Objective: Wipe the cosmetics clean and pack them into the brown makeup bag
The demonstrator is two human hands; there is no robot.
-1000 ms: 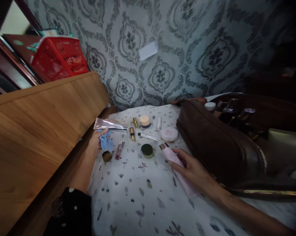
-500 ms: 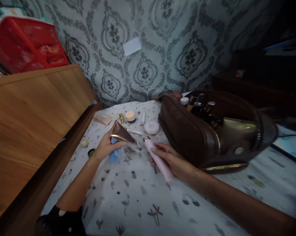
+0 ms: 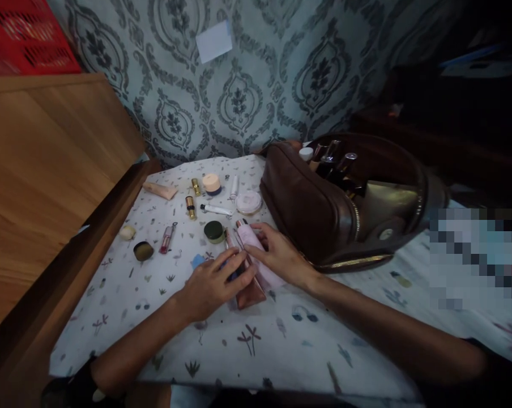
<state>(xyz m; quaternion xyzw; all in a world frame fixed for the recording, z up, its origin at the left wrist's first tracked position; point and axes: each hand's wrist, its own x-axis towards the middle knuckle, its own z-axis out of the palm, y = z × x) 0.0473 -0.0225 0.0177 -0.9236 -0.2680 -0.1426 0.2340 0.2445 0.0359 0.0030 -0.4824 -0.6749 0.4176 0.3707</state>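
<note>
My left hand point(image 3: 216, 283) lies over a shiny bronze squeeze tube point(image 3: 251, 296), its fingers curled across it and hiding its upper part. My right hand point(image 3: 281, 256) grips a pale pink cylindrical bottle point(image 3: 268, 275) close beside it, thumb on top. Both are low at the table, side by side and slanted. A bit of blue point(image 3: 197, 261) shows behind my left knuckles. Just beyond the fingers sits a dark green round jar point(image 3: 214, 231). Farther off are a white slim tube point(image 3: 216, 209), a round pink compact point(image 3: 248, 202) and a gold-and-black lipstick point(image 3: 190, 207).
A brown leather bag point(image 3: 307, 198), unzipped and full of cosmetics, stands right of my hands. Around the patterned tablecloth point(image 3: 175, 340) lie a beige tube point(image 3: 160, 190), a peach-lidded jar point(image 3: 212, 184), a lip gloss point(image 3: 167, 238) and a dark round lid point(image 3: 143, 250). A wooden panel point(image 3: 60, 136) borders the left.
My left hand has moved right and down, turning the bronze tube so its wide end points toward me, beside the pink bottle. My right hand keeps hold of the bottle. The view has shifted.
</note>
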